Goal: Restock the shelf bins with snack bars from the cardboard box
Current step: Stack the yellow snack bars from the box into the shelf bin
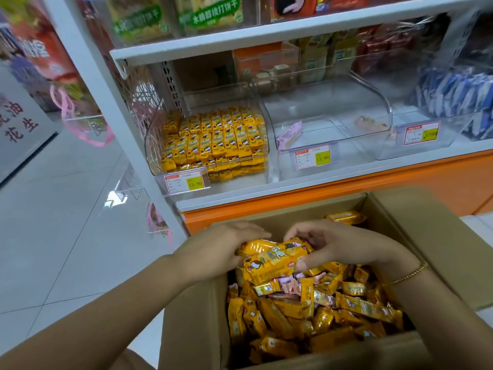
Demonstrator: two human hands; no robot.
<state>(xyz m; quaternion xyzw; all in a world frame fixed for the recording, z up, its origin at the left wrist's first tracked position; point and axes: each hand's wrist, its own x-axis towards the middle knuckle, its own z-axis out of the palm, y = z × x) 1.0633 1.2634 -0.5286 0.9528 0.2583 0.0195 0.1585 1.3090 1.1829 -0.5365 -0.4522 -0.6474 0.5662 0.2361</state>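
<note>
An open cardboard box in front of me holds several loose yellow snack bars. Above its left part, my left hand and my right hand grip a bundle of yellow snack bars from both sides, fingers curled round it. On the shelf, the left clear bin is packed with neat rows of yellow bars. The middle clear bin holds only a pink packet and one wrapped bar.
A right bin holds blue-and-white packets. Price tags hang on the bin fronts. The white shelf post stands at left with pink bags hanging from it. An orange base panel runs under the shelf. Tiled floor lies to the left.
</note>
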